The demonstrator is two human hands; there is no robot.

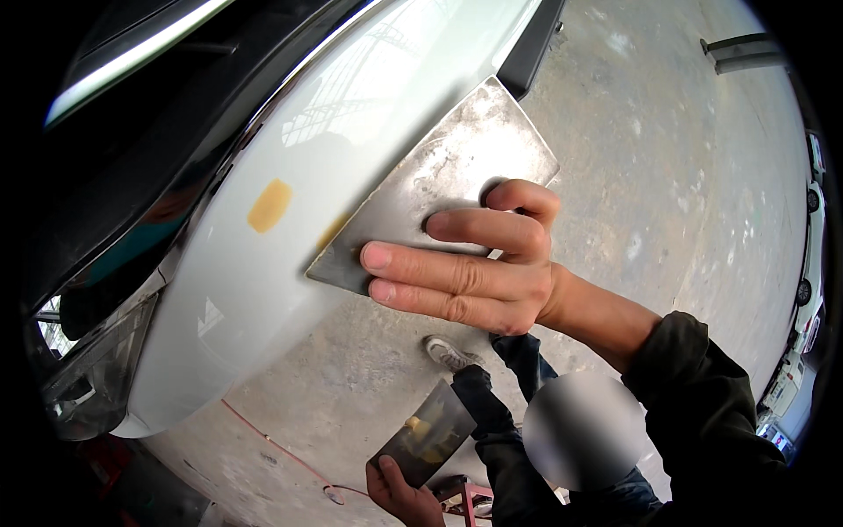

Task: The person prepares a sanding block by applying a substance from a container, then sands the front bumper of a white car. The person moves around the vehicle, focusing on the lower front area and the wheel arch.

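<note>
My right hand (pixel 492 272) holds a broad metal putty spreader (pixel 465 149), with its fingers laid across the near face; the thumb is hidden. The spreader's left edge lies along the side of a glossy white car panel (pixel 237 299), beside a yellow putty smear (pixel 332 230) that it partly covers. A second, rounded yellow putty patch (pixel 270 205) sits farther left on the panel. Low in the picture, my left hand (pixel 404 496) grips a dark flat plate (pixel 435 426) by its lower corner, thumb on top. Yellow putty (pixel 426 437) is spread on that plate.
A headlight (pixel 97 378) and dark glass edge the panel on the left. A thin red hose (pixel 281 439) crosses the concrete floor (pixel 650 193) near a red metal frame (pixel 474 505). My shoe (pixel 450 352) is below. Parked vehicles (pixel 808 263) line the far right.
</note>
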